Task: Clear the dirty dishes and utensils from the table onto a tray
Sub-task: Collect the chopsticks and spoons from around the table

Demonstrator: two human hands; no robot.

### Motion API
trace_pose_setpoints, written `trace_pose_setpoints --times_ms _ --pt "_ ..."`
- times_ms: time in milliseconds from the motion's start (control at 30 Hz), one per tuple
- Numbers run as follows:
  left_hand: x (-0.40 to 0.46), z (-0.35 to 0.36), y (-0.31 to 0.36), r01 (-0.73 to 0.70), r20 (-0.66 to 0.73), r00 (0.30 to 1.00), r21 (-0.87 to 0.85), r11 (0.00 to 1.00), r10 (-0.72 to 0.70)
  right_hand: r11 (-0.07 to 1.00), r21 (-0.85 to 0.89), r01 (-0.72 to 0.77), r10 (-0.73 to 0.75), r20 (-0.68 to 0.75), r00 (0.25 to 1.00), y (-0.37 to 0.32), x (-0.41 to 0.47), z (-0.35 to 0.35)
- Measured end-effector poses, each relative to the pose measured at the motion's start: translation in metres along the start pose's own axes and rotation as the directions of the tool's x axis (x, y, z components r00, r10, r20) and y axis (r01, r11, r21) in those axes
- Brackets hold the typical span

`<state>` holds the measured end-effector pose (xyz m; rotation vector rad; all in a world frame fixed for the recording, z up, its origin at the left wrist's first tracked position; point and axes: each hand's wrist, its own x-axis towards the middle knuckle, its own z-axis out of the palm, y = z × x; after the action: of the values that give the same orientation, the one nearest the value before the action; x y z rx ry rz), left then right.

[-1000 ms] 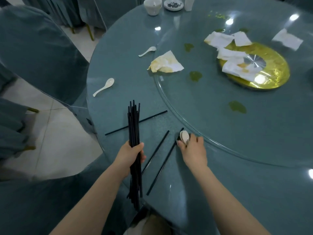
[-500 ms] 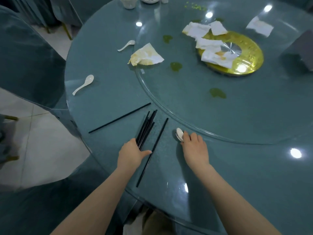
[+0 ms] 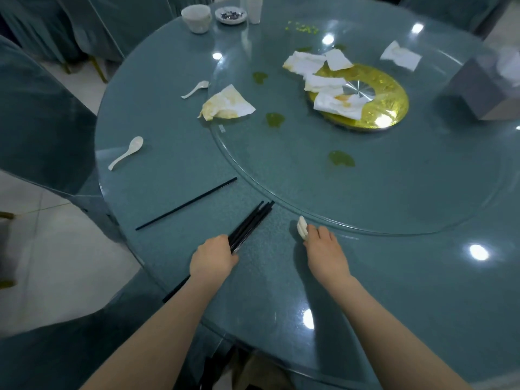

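Black chopstick bundle [image 3: 249, 225] lies flat on the teal glass table [image 3: 174, 153], tips pointing up-right toward the turntable edge. Left hand [image 3: 212, 258] is curled round the bundle's near end, gripping it against the tabletop; the handle ends stick out behind the wrist, past the table rim. One loose chopstick [image 3: 186, 204] lies on its own to the left, angled the same way, apart from the bundle.

Right hand [image 3: 326, 253] pinches small white spoons [image 3: 302, 230] at the fingertips, just beside the rim of the glass turntable [image 3: 422, 192]. Looks like more than one stacked, count unclear.

Still on the table: a white spoon [image 3: 126, 153] near the left edge, another spoon [image 3: 195, 89] further back, touching or just beside the turntable rim. A stained napkin [image 3: 226, 104] sits across that rim. On the turntable: a gold plate [image 3: 388, 99] with crumpled stained napkins [image 3: 326, 80] on and beside it, green sauce spots [image 3: 340, 159], one more napkin [image 3: 401, 56] far right, a grey tissue box [image 3: 486, 88].

Far edge of table: a white cup [image 3: 196, 18], a small dish [image 3: 230, 15]. No tray in view.
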<state>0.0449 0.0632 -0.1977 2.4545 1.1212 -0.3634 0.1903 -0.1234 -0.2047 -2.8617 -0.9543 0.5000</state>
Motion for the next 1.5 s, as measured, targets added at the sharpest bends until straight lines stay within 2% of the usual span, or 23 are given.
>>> trace_pose_setpoints --times_ms 167,300,533,667,800,967,1167,1333,1400,1500 --pt "0.007 -0.014 -0.011 -0.098 -0.016 0.994 0.265 0.959 0.106 0.99 0.133 0.048 -0.048 0.0 0.999 -0.013 0.011 -0.007" --pt "0.02 -0.028 -0.025 -0.162 -0.038 0.981 0.372 0.914 0.189 0.972 0.219 0.087 -0.095 0.029 0.995 -0.025 0.023 -0.011" --pt "0.044 -0.031 -0.043 -0.185 -0.059 0.972 0.407 0.894 0.228 0.96 0.231 0.158 -0.179 0.077 0.981 -0.04 0.044 -0.015" --pt "0.061 -0.037 -0.047 -0.136 -0.081 0.979 0.416 0.899 0.186 0.956 0.239 0.173 -0.197 0.082 0.977 -0.046 0.055 -0.019" --pt "0.084 -0.047 -0.047 -0.099 -0.09 0.984 0.434 0.896 0.152 0.962 0.175 0.209 -0.225 0.073 0.972 -0.055 0.075 -0.026" --pt "0.096 -0.05 -0.045 -0.043 -0.128 0.987 0.367 0.929 0.096 0.949 0.182 0.259 -0.271 0.044 0.961 -0.074 0.092 -0.034" --pt "0.099 -0.053 -0.053 -0.095 -0.155 0.976 0.341 0.935 0.155 0.95 0.197 0.243 -0.253 0.03 0.967 -0.084 0.099 -0.031" --pt "0.101 -0.063 -0.057 -0.141 -0.188 0.955 0.399 0.906 0.231 0.956 0.163 0.244 -0.258 0.07 0.964 -0.082 0.093 -0.021" --pt "0.111 -0.067 -0.061 -0.081 -0.164 0.974 0.4 0.913 0.159 0.957 0.168 0.235 -0.251 0.075 0.965 -0.082 0.093 -0.02" --pt "0.128 -0.077 -0.063 -0.041 -0.039 0.997 0.391 0.919 0.061 0.958 0.168 0.23 -0.245 0.069 0.967 -0.083 0.094 -0.022"
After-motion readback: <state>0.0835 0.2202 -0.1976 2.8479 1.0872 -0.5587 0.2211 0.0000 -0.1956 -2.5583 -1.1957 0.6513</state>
